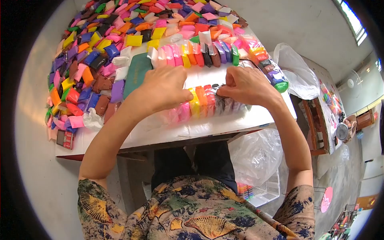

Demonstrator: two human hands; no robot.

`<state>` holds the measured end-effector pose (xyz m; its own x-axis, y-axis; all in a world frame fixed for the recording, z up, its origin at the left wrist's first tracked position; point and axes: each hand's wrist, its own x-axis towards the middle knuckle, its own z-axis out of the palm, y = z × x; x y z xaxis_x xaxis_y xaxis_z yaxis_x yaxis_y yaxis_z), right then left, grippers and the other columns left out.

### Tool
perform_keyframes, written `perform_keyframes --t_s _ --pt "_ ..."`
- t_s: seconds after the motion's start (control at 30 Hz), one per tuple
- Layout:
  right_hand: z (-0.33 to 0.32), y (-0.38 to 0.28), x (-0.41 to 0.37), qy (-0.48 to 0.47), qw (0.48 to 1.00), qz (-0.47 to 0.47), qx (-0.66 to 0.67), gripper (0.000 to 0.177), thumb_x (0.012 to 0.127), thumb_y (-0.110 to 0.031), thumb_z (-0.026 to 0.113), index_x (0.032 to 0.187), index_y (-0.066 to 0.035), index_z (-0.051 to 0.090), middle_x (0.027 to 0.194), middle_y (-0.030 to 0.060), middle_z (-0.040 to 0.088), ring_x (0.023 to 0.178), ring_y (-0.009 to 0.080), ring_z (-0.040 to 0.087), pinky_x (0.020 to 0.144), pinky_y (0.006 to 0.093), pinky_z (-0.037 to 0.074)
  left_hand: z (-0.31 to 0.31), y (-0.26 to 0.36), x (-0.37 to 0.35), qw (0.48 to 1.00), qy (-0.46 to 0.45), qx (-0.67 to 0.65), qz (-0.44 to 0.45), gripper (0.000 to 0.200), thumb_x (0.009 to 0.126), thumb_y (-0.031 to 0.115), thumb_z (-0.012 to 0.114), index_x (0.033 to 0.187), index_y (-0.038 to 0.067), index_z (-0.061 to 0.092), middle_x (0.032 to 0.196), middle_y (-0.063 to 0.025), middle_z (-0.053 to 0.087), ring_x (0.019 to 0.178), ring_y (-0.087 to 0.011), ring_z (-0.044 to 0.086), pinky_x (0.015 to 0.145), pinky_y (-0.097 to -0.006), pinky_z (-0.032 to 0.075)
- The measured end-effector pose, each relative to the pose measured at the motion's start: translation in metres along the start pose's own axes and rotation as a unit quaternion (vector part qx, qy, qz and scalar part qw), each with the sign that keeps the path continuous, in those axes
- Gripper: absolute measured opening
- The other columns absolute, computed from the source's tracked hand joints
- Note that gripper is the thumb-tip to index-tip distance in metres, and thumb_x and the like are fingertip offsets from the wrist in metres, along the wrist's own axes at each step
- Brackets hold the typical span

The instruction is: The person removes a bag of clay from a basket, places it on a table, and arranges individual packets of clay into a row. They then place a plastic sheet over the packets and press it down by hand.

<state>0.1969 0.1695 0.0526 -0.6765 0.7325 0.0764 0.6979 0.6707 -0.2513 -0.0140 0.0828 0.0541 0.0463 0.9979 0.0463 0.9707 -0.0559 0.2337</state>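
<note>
Head: clay packets point(202, 100), table point(192, 130) (concrete floor point(36, 168))

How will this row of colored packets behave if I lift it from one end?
The row looks like separate small packets side by side, so it would probably sag or come apart, not lift stiffly. Their glossy wrap suggests they slip easily. The left hand and right hand both rest on it.

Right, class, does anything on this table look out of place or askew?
The loose heap of coloured packets lies jumbled, unlike the far row and the near row under the left hand and right hand. A small red box sits close to the table edge, front-left.
</note>
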Motion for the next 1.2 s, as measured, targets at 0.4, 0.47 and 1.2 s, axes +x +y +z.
perform_keyframes --t_s 0.4,0.47,1.2 --pt "0.004 0.005 0.006 -0.010 0.999 0.030 -0.004 0.050 0.079 -0.050 0.074 0.078 0.000 0.068 0.071 0.0167 0.067 0.072 0.0279 0.067 0.068 0.0395 0.050 0.000 -0.019 0.014 0.988 -0.097 -0.121 -0.004 0.037 0.070 0.030 0.077 0.073 -0.005 0.065 0.072 -0.0218 0.065 0.071 -0.0314 0.066 0.066 -0.0421 0.050" --pt "0.003 0.007 0.007 -0.010 0.999 0.029 0.013 0.048 0.079 -0.048 0.074 0.079 0.000 0.069 0.073 0.0163 0.068 0.073 0.0286 0.068 0.069 0.0399 0.050 0.002 -0.021 0.013 0.985 -0.098 -0.139 -0.012 0.037 0.071 0.030 0.078 0.072 -0.005 0.064 0.070 -0.0214 0.064 0.068 -0.0296 0.065 0.064 -0.0411 0.050" --pt "-0.006 0.018 0.013 -0.091 0.994 -0.020 0.061 0.025 0.077 -0.022 0.076 0.086 0.001 0.071 0.080 0.0106 0.071 0.074 0.0194 0.068 0.068 0.0317 0.052 -0.033 0.039 -0.039 0.968 0.186 0.077 0.150 0.021 0.090 0.010 0.055 0.104 -0.004 0.061 0.104 -0.0188 0.064 0.100 -0.0337 0.061 0.087 -0.0427 0.048"
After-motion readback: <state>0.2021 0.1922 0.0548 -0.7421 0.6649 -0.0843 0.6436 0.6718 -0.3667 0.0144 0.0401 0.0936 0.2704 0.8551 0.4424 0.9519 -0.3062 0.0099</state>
